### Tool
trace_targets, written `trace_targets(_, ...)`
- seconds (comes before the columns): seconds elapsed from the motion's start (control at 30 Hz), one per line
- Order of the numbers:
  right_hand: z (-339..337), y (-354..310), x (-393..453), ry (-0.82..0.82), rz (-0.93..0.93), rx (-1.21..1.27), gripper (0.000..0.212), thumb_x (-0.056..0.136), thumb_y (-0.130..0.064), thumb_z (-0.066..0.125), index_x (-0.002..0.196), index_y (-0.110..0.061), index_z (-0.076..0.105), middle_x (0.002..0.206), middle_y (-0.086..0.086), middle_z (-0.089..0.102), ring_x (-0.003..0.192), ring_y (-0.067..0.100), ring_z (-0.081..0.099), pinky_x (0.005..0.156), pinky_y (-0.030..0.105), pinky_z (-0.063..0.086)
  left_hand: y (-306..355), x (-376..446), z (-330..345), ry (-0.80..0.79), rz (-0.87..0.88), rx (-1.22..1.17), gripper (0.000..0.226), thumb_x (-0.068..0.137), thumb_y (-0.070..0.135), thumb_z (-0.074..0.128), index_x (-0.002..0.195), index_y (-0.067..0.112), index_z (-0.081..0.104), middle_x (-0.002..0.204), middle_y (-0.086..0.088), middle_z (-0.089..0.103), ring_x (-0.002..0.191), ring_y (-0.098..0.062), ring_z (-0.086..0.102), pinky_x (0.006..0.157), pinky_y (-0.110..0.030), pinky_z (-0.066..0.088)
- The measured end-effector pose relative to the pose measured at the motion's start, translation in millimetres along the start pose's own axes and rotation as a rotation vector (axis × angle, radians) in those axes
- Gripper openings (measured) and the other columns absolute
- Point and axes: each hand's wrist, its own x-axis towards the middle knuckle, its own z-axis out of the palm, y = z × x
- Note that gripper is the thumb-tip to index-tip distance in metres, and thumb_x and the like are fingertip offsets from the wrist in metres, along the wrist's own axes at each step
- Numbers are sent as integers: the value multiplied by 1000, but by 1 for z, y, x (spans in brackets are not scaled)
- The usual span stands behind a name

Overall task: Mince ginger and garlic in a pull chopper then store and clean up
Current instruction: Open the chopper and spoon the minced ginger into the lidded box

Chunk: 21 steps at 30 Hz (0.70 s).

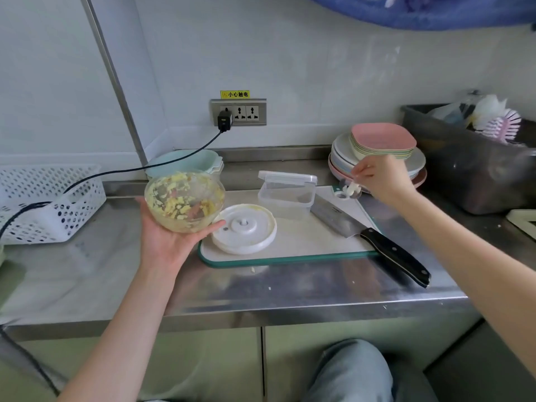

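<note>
My left hand point(168, 242) cups the clear chopper bowl point(184, 200) from below and lifts it off the counter; yellow minced ginger and garlic cling to its inside. The white chopper lid point(244, 228) lies on the green-edged cutting board point(293, 250). An open clear storage box point(285, 195) with its lid tipped back stands at the board's far side. My right hand point(383, 177) pinches the white blade piece point(351, 188) over the board's far right corner, beside the plates. A cleaver point(368, 235) with a black handle lies across the board's right edge.
Stacked plates point(380, 152) stand at the back right, beside a dark bin point(464, 169) with a brush. A white perforated basket point(49, 201) and a black cable point(139, 169) are on the left. Pale green bowls point(185, 162) sit behind the chopper bowl. Bits of mince dot the steel counter point(290, 285).
</note>
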Motion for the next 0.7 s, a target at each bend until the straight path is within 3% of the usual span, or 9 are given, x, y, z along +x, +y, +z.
trace_targets(0.17, 40, 17, 3, -121, 32, 19, 16, 83, 2, 62, 92, -5, 73, 94, 14, 72, 77, 20, 62, 64, 22, 42, 0, 0, 15, 52, -39, 13, 90, 65, 66, 58, 141, 21, 43, 141, -23, 45, 126, -48, 45, 89, -74, 35)
trace_targets(0.23, 41, 14, 1, -69, 10, 34, 22, 88, -1, 58, 104, -6, 71, 104, 10, 71, 89, 23, 63, 69, 21, 39, -1, 2, 22, 49, -41, 33, 91, 59, 63, 62, 138, 21, 45, 138, -23, 47, 122, -49, 47, 89, -77, 33)
trace_targets(0.3, 36, 2, -5, 68, -54, 66, 31, 89, 0, 50, 113, -9, 68, 107, 7, 69, 96, 24, 62, 72, 20, 36, -4, 4, 29, 55, -33, 45, 87, 61, 67, 53, 135, 22, 46, 134, -22, 48, 121, -50, 47, 89, -80, 31)
trace_targets(0.37, 33, -15, -13, 83, -179, 91, 28, 84, 2, 49, 97, -14, 68, 93, 2, 68, 84, 19, 60, 69, 22, 39, -7, 8, 32, 86, -44, 70, 94, 59, 70, 50, 139, 21, 42, 133, -23, 48, 120, -50, 47, 88, -80, 33)
trace_targets(0.47, 40, -36, -25, -92, -312, 17, 25, 78, -3, 54, 75, -24, 67, 74, -4, 66, 67, 14, 54, 65, 24, 41, -13, 12, 35, 97, -58, 139, 97, 60, 66, 62, 143, 22, 38, 136, -23, 48, 120, -47, 49, 86, -76, 39)
trace_targets(0.53, 52, -40, -27, -166, -335, 20, 27, 82, -6, 53, 91, -21, 73, 88, -3, 72, 75, 14, 60, 72, 23, 45, -14, 15, 37, 106, -53, 153, 94, 62, 64, 63, 143, 22, 38, 134, -23, 50, 119, -46, 51, 87, -75, 39)
trace_targets(0.6, 63, -40, -28, -190, -339, -27, 34, 89, -13, 50, 120, -21, 64, 102, -2, 72, 86, 20, 64, 80, 26, 48, -13, 18, 39, 110, -32, 164, 86, 68, 64, 56, 142, 22, 39, 132, -22, 52, 119, -43, 52, 90, -72, 39)
trace_targets(0.7, 71, -46, -26, -232, -293, -66, 42, 98, -22, 45, 138, -18, 36, 86, 5, 71, 82, 29, 63, 73, 38, 50, -10, 23, 42, 102, -35, 193, 77, 72, 60, 56, 137, 21, 43, 134, -21, 52, 121, -41, 53, 94, -71, 37)
